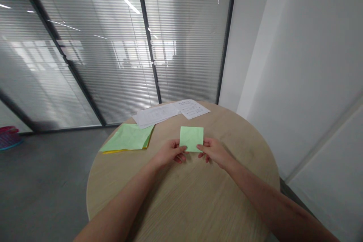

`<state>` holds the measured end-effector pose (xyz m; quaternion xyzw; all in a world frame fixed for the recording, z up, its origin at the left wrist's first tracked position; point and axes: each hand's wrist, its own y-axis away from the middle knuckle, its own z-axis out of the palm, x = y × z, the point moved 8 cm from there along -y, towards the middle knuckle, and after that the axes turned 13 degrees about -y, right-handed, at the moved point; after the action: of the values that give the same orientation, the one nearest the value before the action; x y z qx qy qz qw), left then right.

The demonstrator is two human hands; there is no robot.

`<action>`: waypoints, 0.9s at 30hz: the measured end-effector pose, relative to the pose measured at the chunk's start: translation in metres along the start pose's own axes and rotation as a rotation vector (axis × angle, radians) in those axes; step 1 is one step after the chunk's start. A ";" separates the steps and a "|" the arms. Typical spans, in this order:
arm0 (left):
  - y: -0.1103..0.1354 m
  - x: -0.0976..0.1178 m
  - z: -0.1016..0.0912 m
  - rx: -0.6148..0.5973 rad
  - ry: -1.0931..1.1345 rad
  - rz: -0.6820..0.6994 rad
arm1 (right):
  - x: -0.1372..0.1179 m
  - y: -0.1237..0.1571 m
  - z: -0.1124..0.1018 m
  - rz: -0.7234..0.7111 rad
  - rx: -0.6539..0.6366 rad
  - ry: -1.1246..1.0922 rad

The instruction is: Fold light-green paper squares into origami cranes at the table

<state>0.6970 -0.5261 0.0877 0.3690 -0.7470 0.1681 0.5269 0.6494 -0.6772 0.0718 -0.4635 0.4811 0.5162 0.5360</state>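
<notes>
Bare forearms (129, 200), fingers (181, 149) on a flat green paper square (191, 138)

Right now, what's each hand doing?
Left hand: closed on the green paper square, near its lower-left corner.
Right hand: closed on its lower-right corner.

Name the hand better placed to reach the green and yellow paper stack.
Likely the left hand: it is nearer the paper stack, with the right hand farther off, beyond the green square.

Left grip (171, 152) and right grip (214, 152) pinch green paper (191, 137).
</notes>
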 end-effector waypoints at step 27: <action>-0.002 -0.003 -0.006 -0.116 0.081 0.074 | -0.010 -0.001 -0.011 -0.024 0.016 -0.079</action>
<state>0.7030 -0.5225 0.0868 0.3027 -0.7468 0.1586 0.5705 0.6499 -0.6896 0.0806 -0.4441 0.4581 0.5240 0.5642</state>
